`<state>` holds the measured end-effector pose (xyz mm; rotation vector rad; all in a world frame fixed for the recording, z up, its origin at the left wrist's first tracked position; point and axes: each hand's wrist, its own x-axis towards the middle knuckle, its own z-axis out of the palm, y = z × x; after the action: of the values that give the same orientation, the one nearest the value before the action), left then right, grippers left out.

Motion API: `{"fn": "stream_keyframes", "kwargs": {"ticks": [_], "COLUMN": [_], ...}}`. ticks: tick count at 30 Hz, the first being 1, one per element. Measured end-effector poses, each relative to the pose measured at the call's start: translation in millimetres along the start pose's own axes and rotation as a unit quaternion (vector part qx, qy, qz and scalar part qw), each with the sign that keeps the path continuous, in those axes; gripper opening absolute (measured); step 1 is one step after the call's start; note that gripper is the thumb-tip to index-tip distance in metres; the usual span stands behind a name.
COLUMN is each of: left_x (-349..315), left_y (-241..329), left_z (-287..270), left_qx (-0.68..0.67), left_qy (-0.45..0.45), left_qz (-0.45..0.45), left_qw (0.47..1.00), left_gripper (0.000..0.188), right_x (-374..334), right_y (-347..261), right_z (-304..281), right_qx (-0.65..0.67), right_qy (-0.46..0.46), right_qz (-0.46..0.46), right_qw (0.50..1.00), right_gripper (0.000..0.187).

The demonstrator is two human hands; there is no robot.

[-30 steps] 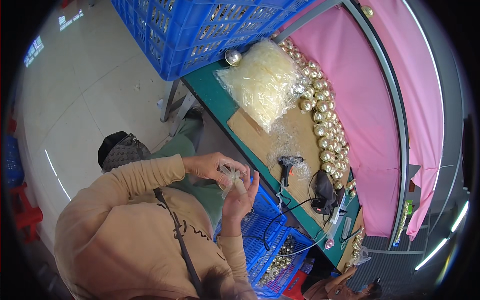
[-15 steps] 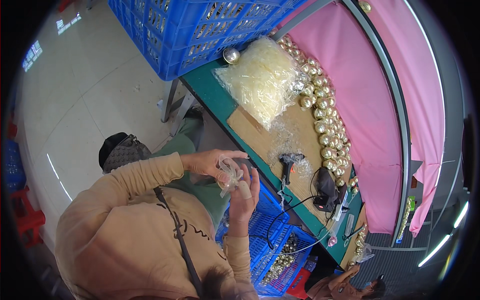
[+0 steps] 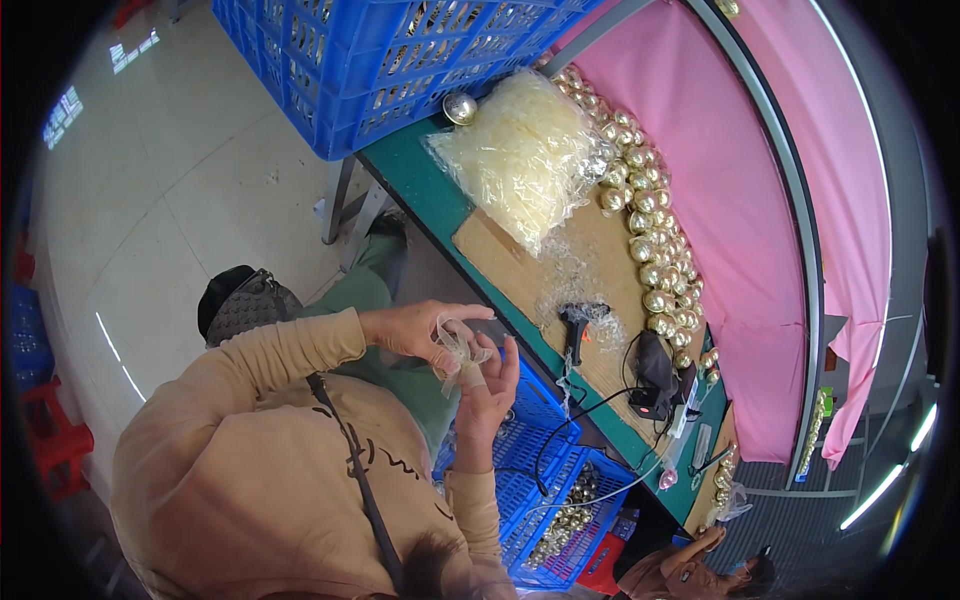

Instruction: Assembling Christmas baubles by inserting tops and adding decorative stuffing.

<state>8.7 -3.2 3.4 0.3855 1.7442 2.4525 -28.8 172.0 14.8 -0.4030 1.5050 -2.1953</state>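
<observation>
A sheer whitish ribbon bow (image 3: 458, 345) is held between my two hands, close to the table's near edge. My left hand (image 3: 405, 328) pinches its left side between thumb and fingers, the index finger stretched out past it. My right hand (image 3: 488, 400) grips the bow from the other side; a pale cover wraps one of its fingers. A black glue gun (image 3: 574, 335) lies on a brown board (image 3: 500, 245) beyond my hands, among clear stringy strands. Shiny gold balls (image 3: 655, 250) are piled along the board's far side.
A clear bag of pale pieces (image 3: 515, 150) rests on the green table (image 3: 400, 170), beside a big blue crate (image 3: 340, 110). Cables (image 3: 560, 435) hang over the table edge. Blue baskets (image 3: 520, 470) with balls stand below. Pink cloth (image 3: 690, 130) borders the far side; another person (image 3: 690, 572) sits lower right.
My right hand's fingers have shifted slightly and its covered finger has moved left, against the bow. My left hand stays nearly in place.
</observation>
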Motion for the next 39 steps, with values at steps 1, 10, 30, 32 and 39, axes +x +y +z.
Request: {"fn": "stream_keyframes", "kwargs": {"ticks": [1, 10, 30, 32, 39], "left_x": [0, 4, 34, 31, 28], "left_y": [0, -11, -63, -72, -75], "left_z": [1, -6, 21, 13, -6], "left_qx": [-0.001, -0.025, -0.070, -0.085, -0.099], "left_qy": [-0.001, 0.000, -0.016, -0.007, 0.000], "left_qz": [-0.001, -0.001, -0.177, -0.172, -0.183], "left_qw": [1.000, 1.000, 0.982, 0.981, 0.978], "left_gripper": [0.089, 0.092, 0.088, 0.077, 0.055], "right_x": [0, 12, -19, -27, 60], "right_y": [1, -11, 21, 19, -91], "right_z": [0, -22, -180, -206, -89], "right_qx": [0.000, 0.276, -0.662, -0.714, -0.586], "right_qy": [0.001, -0.022, 0.104, 0.040, -0.207], "right_qz": [0.001, 0.190, 0.014, 0.020, 0.040], "right_qw": [1.000, 0.942, 0.742, 0.699, 0.782], "right_gripper": [0.064, 0.072, 0.075, 0.070, 0.041]}}
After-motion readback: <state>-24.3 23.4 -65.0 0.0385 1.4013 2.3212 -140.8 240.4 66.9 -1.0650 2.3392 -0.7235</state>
